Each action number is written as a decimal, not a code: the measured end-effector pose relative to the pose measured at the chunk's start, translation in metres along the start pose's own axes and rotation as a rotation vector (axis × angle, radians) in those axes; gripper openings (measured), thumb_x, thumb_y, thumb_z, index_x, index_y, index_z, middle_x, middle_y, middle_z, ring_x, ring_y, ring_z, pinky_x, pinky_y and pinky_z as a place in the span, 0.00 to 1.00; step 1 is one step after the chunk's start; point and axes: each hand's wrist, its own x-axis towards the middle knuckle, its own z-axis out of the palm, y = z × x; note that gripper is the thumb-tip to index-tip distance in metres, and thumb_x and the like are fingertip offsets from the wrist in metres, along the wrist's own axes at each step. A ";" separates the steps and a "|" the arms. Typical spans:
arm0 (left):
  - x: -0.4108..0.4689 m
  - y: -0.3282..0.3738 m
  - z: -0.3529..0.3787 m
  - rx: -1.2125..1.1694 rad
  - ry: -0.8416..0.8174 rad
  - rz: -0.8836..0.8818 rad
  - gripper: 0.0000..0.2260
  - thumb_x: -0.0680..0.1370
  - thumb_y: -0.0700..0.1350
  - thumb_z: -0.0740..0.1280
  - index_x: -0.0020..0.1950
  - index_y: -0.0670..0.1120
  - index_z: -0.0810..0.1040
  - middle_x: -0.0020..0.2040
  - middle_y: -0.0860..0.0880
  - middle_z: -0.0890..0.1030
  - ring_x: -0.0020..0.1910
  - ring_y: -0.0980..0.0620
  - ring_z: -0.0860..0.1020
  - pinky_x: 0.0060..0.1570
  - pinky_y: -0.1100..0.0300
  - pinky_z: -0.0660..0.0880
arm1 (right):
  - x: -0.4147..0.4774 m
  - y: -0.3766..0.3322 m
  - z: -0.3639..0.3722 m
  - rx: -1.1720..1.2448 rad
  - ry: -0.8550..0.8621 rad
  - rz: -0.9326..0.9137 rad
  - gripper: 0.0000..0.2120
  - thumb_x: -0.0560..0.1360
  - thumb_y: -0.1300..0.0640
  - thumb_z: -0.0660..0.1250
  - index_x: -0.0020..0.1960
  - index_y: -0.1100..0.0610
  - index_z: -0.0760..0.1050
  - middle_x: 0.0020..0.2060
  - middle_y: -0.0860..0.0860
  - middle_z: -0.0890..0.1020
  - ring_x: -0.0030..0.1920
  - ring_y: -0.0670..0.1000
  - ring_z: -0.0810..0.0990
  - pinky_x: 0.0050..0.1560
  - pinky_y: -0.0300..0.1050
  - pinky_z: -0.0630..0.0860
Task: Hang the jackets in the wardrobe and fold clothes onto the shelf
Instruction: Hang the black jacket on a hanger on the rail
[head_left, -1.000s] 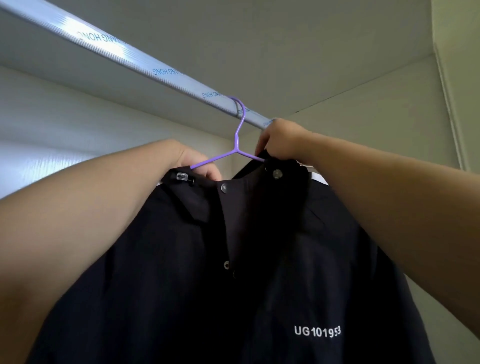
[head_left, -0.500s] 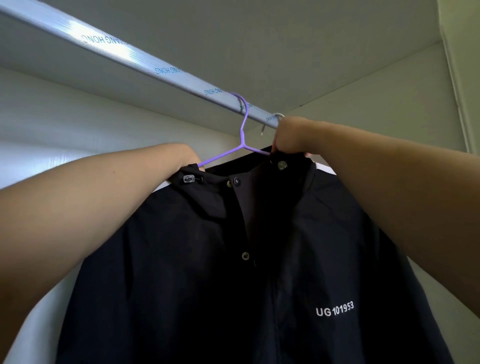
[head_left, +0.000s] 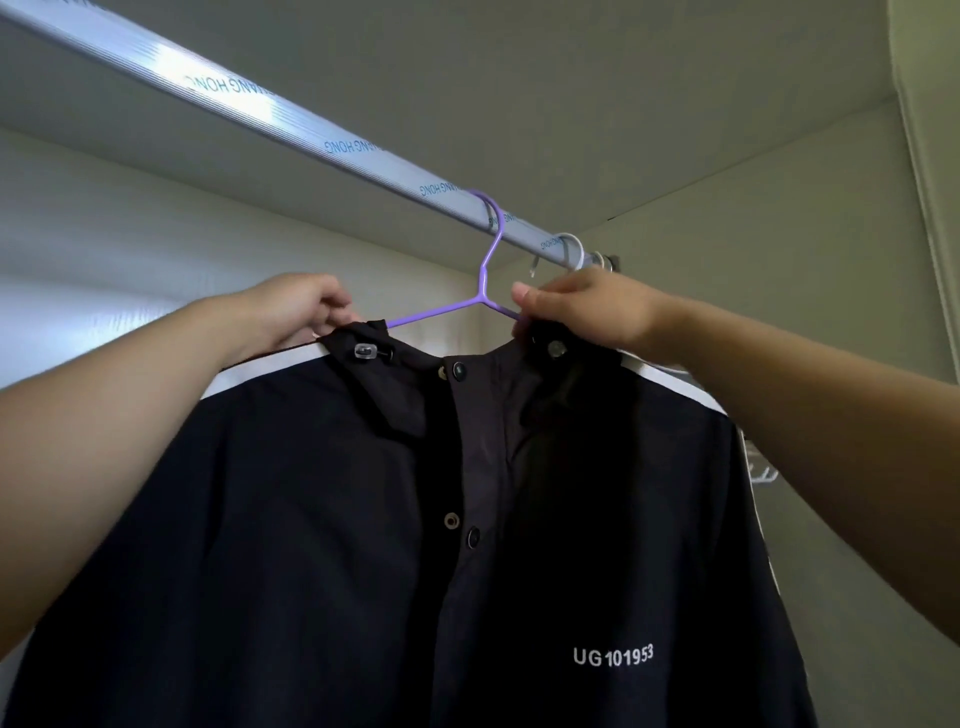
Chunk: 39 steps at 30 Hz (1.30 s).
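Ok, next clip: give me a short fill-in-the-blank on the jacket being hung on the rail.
1. The hanger hooked over the rail is ____ in colour.
2. The white print on the jacket reads UG ____.
3. The left hand and the right hand both grip the jacket at its ____.

Missing words: purple; 101953; collar.
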 end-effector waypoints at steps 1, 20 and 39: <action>-0.007 -0.001 -0.003 0.089 0.054 0.091 0.16 0.80 0.45 0.58 0.39 0.42 0.81 0.43 0.41 0.86 0.31 0.50 0.78 0.33 0.59 0.72 | -0.003 -0.001 0.007 -0.039 0.002 -0.021 0.30 0.79 0.31 0.57 0.40 0.56 0.77 0.33 0.45 0.77 0.33 0.44 0.75 0.41 0.42 0.71; -0.028 0.011 -0.003 0.421 -0.029 0.463 0.07 0.80 0.36 0.69 0.46 0.46 0.83 0.42 0.48 0.84 0.42 0.50 0.77 0.49 0.56 0.73 | -0.009 0.009 -0.005 0.135 0.140 0.066 0.09 0.75 0.60 0.61 0.43 0.59 0.80 0.37 0.48 0.78 0.41 0.49 0.74 0.43 0.45 0.69; -0.022 -0.021 0.027 0.729 0.302 0.146 0.32 0.82 0.67 0.50 0.43 0.42 0.78 0.56 0.38 0.80 0.54 0.40 0.77 0.56 0.50 0.73 | -0.028 0.019 0.005 -0.345 0.314 0.158 0.23 0.84 0.41 0.46 0.42 0.55 0.67 0.44 0.58 0.75 0.49 0.62 0.75 0.54 0.55 0.75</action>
